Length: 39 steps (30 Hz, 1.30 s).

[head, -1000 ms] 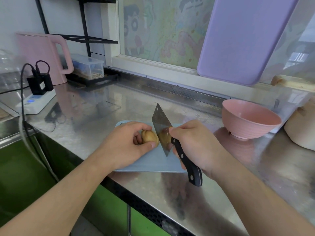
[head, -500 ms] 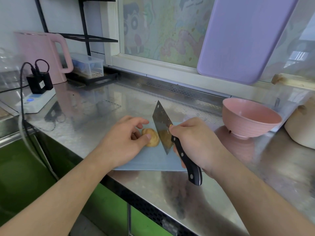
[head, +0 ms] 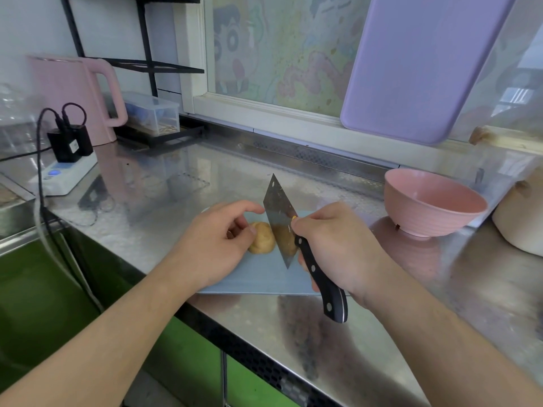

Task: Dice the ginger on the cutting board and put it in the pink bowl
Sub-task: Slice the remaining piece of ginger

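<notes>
A tan lump of ginger (head: 261, 237) lies on the pale blue cutting board (head: 258, 277) near the counter's front edge. My left hand (head: 219, 245) rests beside the ginger, its thumb tip touching the ginger's left side and its fingers loosely curved above. My right hand (head: 338, 245) grips the black handle of a cleaver (head: 280, 218). The blade stands upright against the ginger's right side, and the ginger's reflection shows in the steel. The empty pink bowl (head: 432, 201) stands to the right of the board.
A steel counter (head: 176, 195) holds a pink kettle (head: 73, 98), a white power strip with black plugs (head: 67, 168) and a clear box (head: 152, 113) at the back left. A purple board (head: 417, 63) leans on the window. A cream pot (head: 520, 218) sits far right.
My left hand has loosened from holding the ginger: its fingers have lifted and spread, only the thumb still touching. The cleaver has stayed at the ginger's right side.
</notes>
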{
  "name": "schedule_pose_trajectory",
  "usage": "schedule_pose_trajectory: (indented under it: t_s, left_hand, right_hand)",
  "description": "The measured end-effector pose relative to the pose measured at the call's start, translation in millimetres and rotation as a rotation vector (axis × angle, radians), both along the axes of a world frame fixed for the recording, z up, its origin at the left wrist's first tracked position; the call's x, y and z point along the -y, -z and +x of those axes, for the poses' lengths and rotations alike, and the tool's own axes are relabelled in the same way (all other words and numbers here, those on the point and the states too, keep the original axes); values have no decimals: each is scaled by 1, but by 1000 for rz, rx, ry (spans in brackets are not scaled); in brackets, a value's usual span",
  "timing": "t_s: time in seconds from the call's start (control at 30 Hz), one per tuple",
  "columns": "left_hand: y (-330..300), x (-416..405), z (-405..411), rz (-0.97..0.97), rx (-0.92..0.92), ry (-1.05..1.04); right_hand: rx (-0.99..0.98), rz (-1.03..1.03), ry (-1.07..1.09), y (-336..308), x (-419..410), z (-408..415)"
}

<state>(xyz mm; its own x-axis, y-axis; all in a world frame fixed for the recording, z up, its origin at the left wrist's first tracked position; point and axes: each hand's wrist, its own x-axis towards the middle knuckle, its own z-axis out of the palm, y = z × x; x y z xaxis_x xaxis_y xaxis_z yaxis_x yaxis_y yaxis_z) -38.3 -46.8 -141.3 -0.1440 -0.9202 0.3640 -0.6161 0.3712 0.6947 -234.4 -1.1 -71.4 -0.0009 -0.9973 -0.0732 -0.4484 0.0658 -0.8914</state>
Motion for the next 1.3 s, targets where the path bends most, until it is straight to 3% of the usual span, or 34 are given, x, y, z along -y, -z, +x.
schedule_pose_trajectory:
  t_s: [0.43,0.73,1.3]
  left_hand:
    - [-3,-4,-1,-53,39,19]
    - [-3,-7,-1,72,12,-16]
    - [-3,-6,-1,49,39,-24]
  right_hand:
    - [0,-4,9,1,2,-1]
    - [-3,12,20,-2,1,-2]
    - [-72,3,17,-6,-4,3]
